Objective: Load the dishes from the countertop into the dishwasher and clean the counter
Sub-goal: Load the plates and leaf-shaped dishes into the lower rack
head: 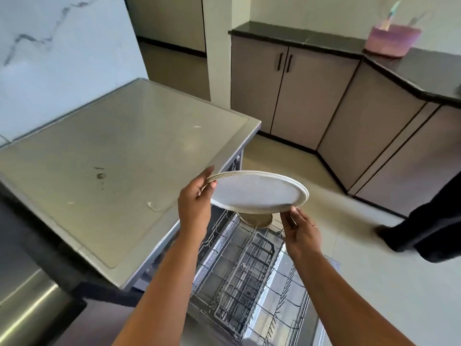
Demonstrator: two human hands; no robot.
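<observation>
A large white plate point(257, 192) hangs nearly flat above the pulled-out dishwasher rack point(249, 278). My left hand point(194, 203) grips its left rim and my right hand point(301, 229) holds its near right edge. Below the plate, a beige bowl point(258, 220) stands in the far end of the rack, partly hidden. The steel countertop point(119, 156) to the left carries food stains and crumbs point(101, 175) and no dishes.
Another person's dark-clothed leg and foot point(424, 231) stand on the floor at the right. Grey cabinets point(299, 96) with a black counter line the far side; a pink basket point(391, 39) with utensils sits on it. A marble wall is at the left.
</observation>
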